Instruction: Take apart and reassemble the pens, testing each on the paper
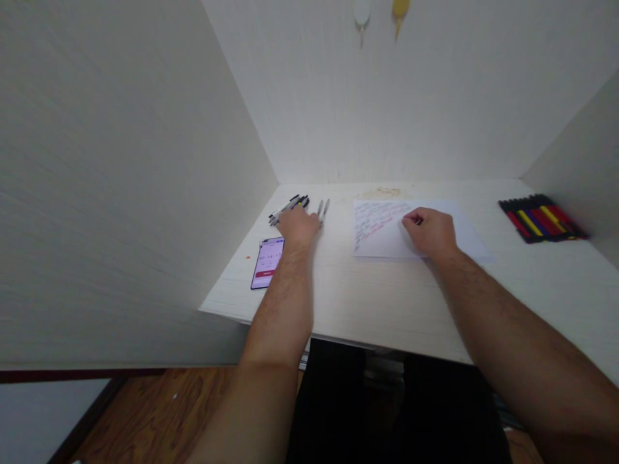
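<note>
My left hand [297, 225] reaches to the back left of the table, over a small heap of grey and black pens [285, 210]. Its fingertips are mostly hidden, so I cannot tell whether it grips one. Two grey pens [324, 209] lie just right of its thumb. A white sheet of paper [396, 248] lies flat in the middle, its upper left covered with slanting rows of dark and red handwriting. My right hand [432, 232] rests on the sheet right of the writing, fingers curled closed. Something small and dark shows between them, too hidden to name.
A lit phone [265, 267] lies by my left forearm. At the far right is a row of coloured markers [541, 219] with black ends. White panels enclose the table [367, 296] at the left, back and right. Two hooks [399, 16] hang on the back panel.
</note>
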Motion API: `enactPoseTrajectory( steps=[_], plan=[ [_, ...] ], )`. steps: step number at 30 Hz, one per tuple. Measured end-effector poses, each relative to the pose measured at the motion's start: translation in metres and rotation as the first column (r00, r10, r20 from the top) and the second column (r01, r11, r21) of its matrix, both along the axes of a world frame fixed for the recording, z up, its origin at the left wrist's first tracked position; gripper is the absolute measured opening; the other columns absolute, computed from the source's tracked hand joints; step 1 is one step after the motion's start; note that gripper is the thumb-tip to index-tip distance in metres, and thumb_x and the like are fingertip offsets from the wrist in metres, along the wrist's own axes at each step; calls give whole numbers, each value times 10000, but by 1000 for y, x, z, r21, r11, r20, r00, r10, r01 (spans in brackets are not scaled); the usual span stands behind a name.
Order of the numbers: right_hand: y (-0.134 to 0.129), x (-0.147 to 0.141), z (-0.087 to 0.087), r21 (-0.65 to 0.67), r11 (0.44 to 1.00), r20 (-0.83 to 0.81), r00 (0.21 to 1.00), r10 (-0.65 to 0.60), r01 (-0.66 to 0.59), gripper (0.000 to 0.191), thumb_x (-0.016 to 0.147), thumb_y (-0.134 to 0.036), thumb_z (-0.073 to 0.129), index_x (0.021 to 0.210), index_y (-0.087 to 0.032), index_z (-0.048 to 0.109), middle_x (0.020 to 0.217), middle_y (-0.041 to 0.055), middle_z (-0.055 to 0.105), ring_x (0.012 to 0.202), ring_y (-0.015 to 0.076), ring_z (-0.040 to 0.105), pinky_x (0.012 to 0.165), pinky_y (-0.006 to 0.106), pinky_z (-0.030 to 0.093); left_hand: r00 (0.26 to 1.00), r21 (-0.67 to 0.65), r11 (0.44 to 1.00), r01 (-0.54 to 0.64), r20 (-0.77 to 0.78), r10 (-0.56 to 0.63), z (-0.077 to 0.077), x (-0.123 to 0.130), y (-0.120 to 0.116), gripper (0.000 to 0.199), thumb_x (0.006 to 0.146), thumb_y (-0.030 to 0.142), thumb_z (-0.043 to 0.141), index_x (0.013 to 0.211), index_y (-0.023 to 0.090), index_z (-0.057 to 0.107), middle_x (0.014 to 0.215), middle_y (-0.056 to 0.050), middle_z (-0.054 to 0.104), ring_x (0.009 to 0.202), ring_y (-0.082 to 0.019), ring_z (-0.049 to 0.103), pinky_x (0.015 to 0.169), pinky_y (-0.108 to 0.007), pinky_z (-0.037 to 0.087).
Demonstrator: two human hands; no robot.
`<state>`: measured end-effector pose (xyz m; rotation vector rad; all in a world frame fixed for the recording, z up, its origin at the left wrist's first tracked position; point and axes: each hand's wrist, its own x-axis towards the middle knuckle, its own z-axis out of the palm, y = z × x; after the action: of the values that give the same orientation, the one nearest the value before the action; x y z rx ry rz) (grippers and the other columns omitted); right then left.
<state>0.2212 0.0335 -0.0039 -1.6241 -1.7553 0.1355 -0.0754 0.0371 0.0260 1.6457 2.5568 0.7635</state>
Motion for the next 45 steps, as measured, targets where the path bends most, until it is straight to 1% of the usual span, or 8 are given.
enactPoseTrajectory(
  steps=[4,8,14,19,25,29,32,45],
  plan=[
    [0,0,-2,9,1000,-11,1000,0,0,186,781,-289,576,801,-187,731,806,73,735,739,209,644,733,337,472,995,-18,994,-104,13,104,-2,-11,4,430,813,360,572,1161,120,652,1264,-252,604,1216,-447,484,968,-636,352],
    [0,-1,-2,-11,1000,-26,1000,7,-7,183,777,-290,588,801,-184,735,801,68,733,738,202,643,730,329,466,990,-87,987,-136,10,138,-8,-17,10,406,792,288,596,1134,81,663,1214,-272,625,1193,-446,516,945,-620,372],
    [0,0,-2,-12,1000,-50,999,17,-17,188,779,-307,590,799,-185,732,787,60,728,726,193,641,721,322,460,993,-95,989,-115,-3,115,-11,-17,14,364,800,223,605,1122,72,687,1205,-283,628,1182,-431,542,930,-586,398],
    [0,-1,-2,-16,1000,-52,999,17,-18,173,775,-293,594,792,-190,733,784,55,729,726,190,636,713,318,454,1000,-91,996,-24,15,26,-11,-15,13,305,762,186,610,1045,166,724,1113,-205,692,1098,-385,609,898,-542,441],
    [0,-1,-2,-4,1000,-29,999,25,-25,186,788,-300,579,800,-193,730,797,60,732,719,192,635,715,323,461,998,-73,997,31,49,-28,-15,-14,14,274,769,198,593,1016,176,709,1062,-167,710,1051,-359,632,897,-519,464],
    [0,-1,-3,-1,1000,-18,1000,21,-21,190,788,-307,574,794,-194,727,802,60,732,733,199,642,726,327,466,998,-119,993,-26,58,33,-15,-13,15,330,819,271,572,1075,97,684,1152,-245,659,1130,-402,586,934,-553,433],
    [1,-1,-3,-9,1000,-13,1000,19,-20,188,786,-308,577,790,-195,727,787,57,730,721,197,640,716,325,464,996,-137,988,-67,57,75,-15,-13,16,412,806,295,596,1133,52,659,1202,-290,621,1175,-427,552,937,-553,435],
    [0,-2,-4,-10,999,-24,999,42,-43,200,791,-312,568,795,-193,729,786,56,732,726,195,649,720,324,471,997,-101,991,-82,-2,82,-17,-13,18,432,750,365,680,1114,134,704,1226,-256,623,1158,-427,541,869,-550,476]
  ],
)
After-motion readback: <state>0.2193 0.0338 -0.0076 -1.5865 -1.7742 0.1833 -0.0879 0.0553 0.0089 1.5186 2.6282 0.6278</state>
